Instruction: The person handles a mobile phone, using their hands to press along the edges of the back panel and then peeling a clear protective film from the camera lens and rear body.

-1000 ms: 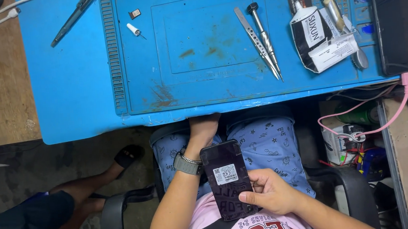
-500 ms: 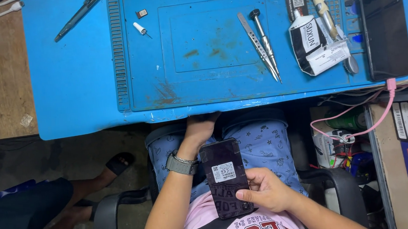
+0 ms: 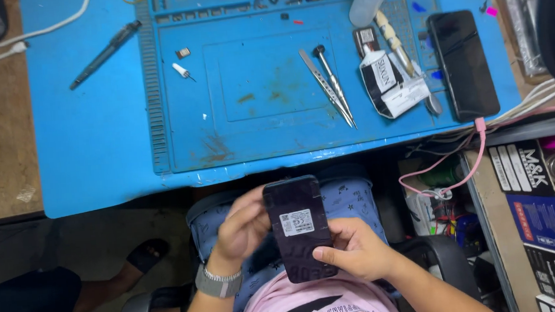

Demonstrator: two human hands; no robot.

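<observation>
Both hands hold a dark phone (image 3: 299, 227) over the lap. The left hand (image 3: 240, 229) has its fingers clamped on its edge, and the right hand (image 3: 356, 251) grips its lower end below the blue worktop (image 3: 95, 156).

Blue mat (image 3: 95, 156) carries tweezers (image 3: 327, 88), screwdriver (image 3: 332, 74), pen (image 3: 104, 55), black phone (image 3: 463, 65).

Head camera, looking straight down, near; blue mat (image 3: 256, 131) above lap.

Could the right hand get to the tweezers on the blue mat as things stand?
Probably yes: the tweezers lie uncovered, nothing over them. But the right hand is holding the dark phone.
</observation>
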